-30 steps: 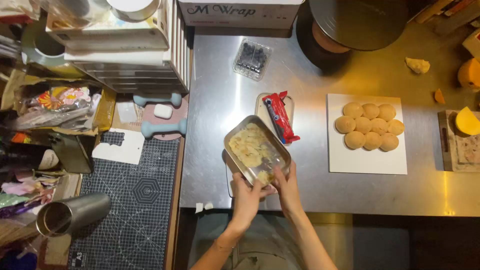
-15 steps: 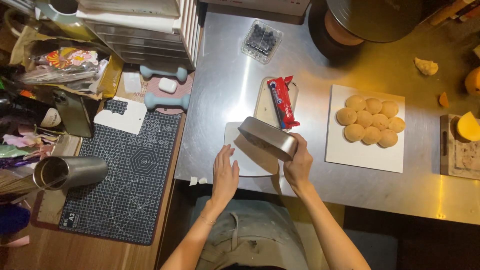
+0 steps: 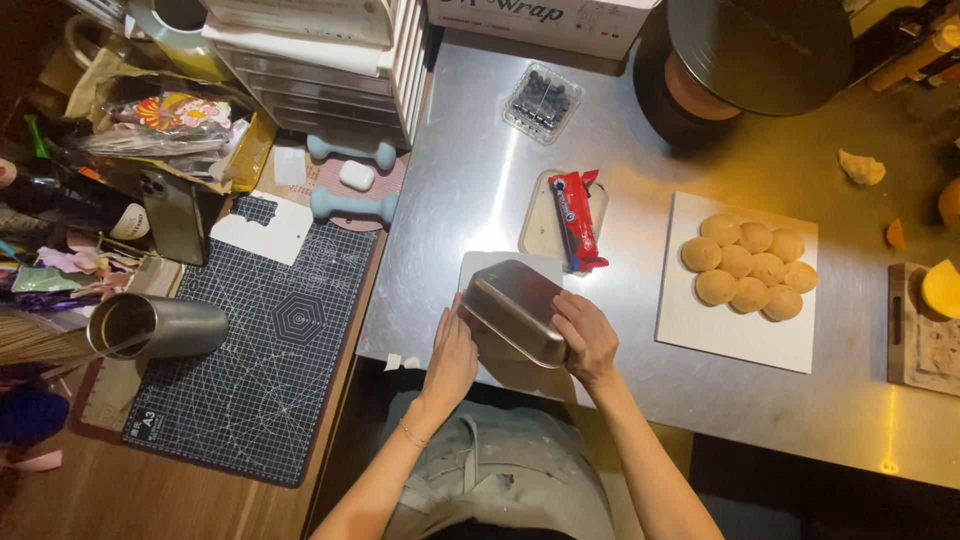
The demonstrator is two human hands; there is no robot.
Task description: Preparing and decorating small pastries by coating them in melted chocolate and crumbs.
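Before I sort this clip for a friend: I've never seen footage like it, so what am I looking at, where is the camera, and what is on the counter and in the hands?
There is no machine here. A person wears a camera on the head, so the view looks straight down at their own two bare hands and a steel counter.

The right hand grips a metal loaf tin, turned bottom-up over a white sheet. The left hand rests against the tin's near end.

Also on the counter: a white board carrying a cluster of round buns, a red packet lying on a shallow tray, and a clear punnet of dark berries. To the left, a lower table holds a cutting mat and a steel tumbler on its side.
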